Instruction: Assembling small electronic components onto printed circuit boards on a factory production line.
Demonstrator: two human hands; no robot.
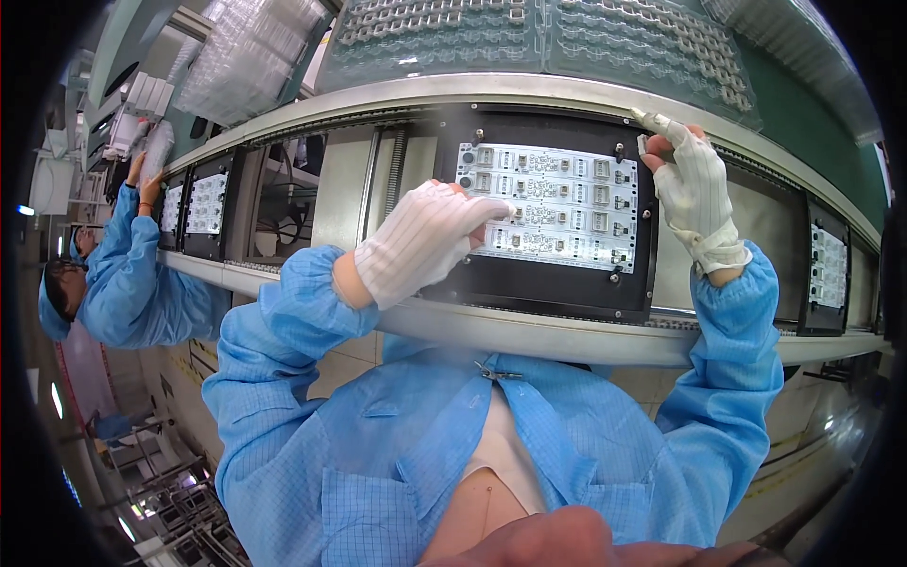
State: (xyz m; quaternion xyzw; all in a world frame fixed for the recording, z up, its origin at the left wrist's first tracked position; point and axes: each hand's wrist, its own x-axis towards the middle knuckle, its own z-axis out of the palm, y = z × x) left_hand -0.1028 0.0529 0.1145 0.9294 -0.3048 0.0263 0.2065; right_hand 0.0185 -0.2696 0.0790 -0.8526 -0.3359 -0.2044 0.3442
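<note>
A white panel of printed circuit boards (557,197), carrying rows of small metal connectors, lies in a black carrier (548,291) in front of me. My left hand (420,241), in a white ribbed glove, reaches over the panel's left side. Its thumb and forefinger are pinched together at a small connector in the third row; whatever is between them is too small to make out. My right hand (694,184), also gloved, is beside the carrier's upper right corner. Its fingers are bent together around a small pale thing that I cannot identify.
The carrier rests on a conveyor with metal rails (529,326). Another loaded carrier (828,265) stands to the right, and more are on the left. Beyond the far rail lie clear plastic trays (435,38) of small metal parts. A co-worker in blue (142,274) works at the left.
</note>
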